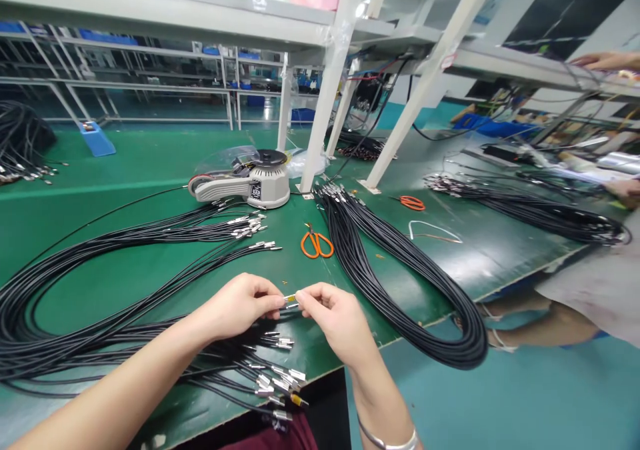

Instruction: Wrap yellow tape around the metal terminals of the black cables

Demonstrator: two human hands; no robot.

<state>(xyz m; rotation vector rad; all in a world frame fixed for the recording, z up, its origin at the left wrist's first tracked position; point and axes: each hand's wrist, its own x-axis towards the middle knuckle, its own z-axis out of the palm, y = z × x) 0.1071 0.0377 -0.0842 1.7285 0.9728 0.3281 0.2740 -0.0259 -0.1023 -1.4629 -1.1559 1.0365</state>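
A small silver cable connector (291, 299) with a bit of yellow tape on it is pinched between my two hands over the table's front part. My left hand (250, 307) is closed on its left side and my right hand (334, 318) closes thumb and fingertips on its right end. A second silver tip shows just below it; which hand holds that, I cannot tell. Beneath my left hand lie black cables with silver connectors (280, 380), one with yellow tape (299, 401). Orange-handled scissors (317, 245) rest beyond my hands.
A grey tape dispenser (270, 187) stands behind the scissors. Looped black cables lie to the left (125, 237) and right (400, 270). White shelf posts (333, 77) rise from the green table. Farther right are another orange-handled tool (412, 203), more cables (540, 210) and another person's arms (540, 327).
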